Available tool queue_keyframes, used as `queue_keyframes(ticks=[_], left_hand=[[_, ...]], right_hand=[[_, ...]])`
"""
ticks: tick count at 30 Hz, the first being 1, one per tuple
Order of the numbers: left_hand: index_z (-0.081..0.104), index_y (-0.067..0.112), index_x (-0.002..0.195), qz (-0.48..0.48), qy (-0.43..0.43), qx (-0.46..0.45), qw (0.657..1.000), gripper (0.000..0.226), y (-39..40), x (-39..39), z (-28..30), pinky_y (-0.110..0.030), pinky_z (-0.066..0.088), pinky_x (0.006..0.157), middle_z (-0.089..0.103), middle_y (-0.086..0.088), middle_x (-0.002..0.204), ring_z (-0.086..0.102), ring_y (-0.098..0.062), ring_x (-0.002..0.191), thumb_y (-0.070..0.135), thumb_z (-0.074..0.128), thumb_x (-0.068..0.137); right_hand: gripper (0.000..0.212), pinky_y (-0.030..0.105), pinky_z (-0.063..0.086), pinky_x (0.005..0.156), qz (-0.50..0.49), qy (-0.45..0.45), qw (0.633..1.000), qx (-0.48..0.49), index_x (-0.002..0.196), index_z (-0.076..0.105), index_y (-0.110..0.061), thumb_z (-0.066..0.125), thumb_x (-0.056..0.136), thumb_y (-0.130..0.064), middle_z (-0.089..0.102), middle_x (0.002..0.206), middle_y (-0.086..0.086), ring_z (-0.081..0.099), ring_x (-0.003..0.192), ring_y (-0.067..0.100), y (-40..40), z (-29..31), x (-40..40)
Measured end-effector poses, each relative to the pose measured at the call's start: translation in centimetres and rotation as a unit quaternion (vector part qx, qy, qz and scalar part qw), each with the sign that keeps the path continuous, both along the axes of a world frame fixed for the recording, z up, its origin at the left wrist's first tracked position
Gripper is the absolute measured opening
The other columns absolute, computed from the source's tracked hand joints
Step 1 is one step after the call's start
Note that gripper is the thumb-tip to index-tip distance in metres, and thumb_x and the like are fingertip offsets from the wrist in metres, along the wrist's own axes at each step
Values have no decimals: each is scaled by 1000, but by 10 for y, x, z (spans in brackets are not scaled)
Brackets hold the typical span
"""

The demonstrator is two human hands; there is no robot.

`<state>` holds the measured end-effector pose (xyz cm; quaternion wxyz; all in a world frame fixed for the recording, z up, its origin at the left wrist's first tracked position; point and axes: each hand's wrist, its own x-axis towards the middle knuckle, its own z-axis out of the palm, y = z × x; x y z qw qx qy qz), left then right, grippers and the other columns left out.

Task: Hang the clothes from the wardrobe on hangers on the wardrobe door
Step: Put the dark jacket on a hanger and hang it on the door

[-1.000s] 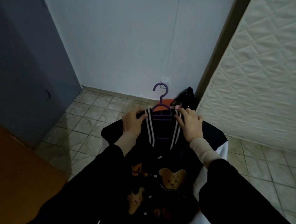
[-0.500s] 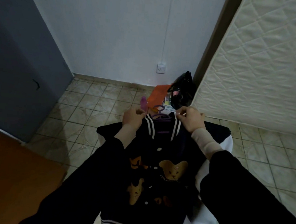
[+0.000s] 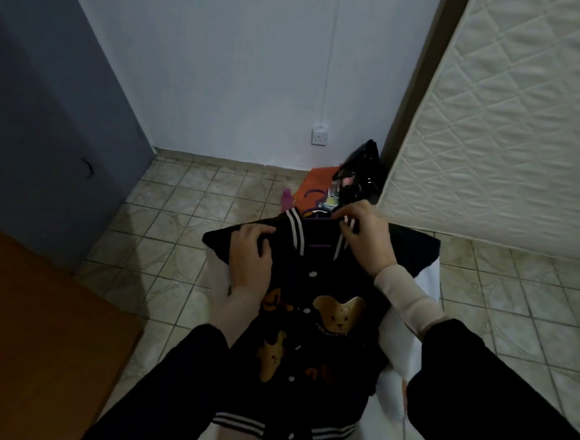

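jacket: dark varsity-style jacket with bear patches, white snap buttons and white-striped knit collar and hem [image 3: 312, 328], held out flat in front of the person above the tiled floor [image 3: 186, 212], collar end away from the camera
hanger: purple plastic hanger [image 3: 316, 246] inside the neck opening; one rung shows between the collar edges, hook mostly hidden past the collar
left hand: left hand [image 3: 249, 261] lies on the jacket's left shoulder, fingers bent over a fold of cloth, gripping it
right hand: right hand [image 3: 366, 239] at the right collar side, fingers curled, pinching the striped rib
handling: looks soft and floppy, light to medium weight; white sleeves hang limp; body cloth looks matte, not slippery; hanger stiff, probably slides inside
where to hold: best judged at the hook, or both shoulders over the hanger arms
backdrop: quilted white mattress [image 3: 515, 125] upright at right; grey panel [image 3: 48, 117] at left
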<state>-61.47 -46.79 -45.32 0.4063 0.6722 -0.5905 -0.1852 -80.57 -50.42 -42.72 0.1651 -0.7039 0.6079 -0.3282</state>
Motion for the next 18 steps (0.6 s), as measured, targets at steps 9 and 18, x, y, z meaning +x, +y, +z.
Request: queue_keyframes(ticks=[9, 18], left_hand=[[62, 13, 104, -56, 1, 71, 996, 20, 60, -8, -33, -18, 35, 85, 58, -1, 105, 50, -18, 101, 4, 51, 90], [56, 15, 100, 1, 30, 200, 979, 27, 72, -25, -88, -25, 44, 72, 58, 2, 97, 57, -14, 89, 28, 69, 80]], right_hand=[[19, 41, 50, 81, 65, -29, 995, 63, 98, 65, -12, 53, 86, -3, 61, 94, 6, 58, 84, 20, 57, -23, 23], [17, 30, 50, 78, -61, -12, 966, 251, 99, 61, -13, 60, 86, -23, 66, 94, 3, 62, 90, 18, 98, -104, 38]])
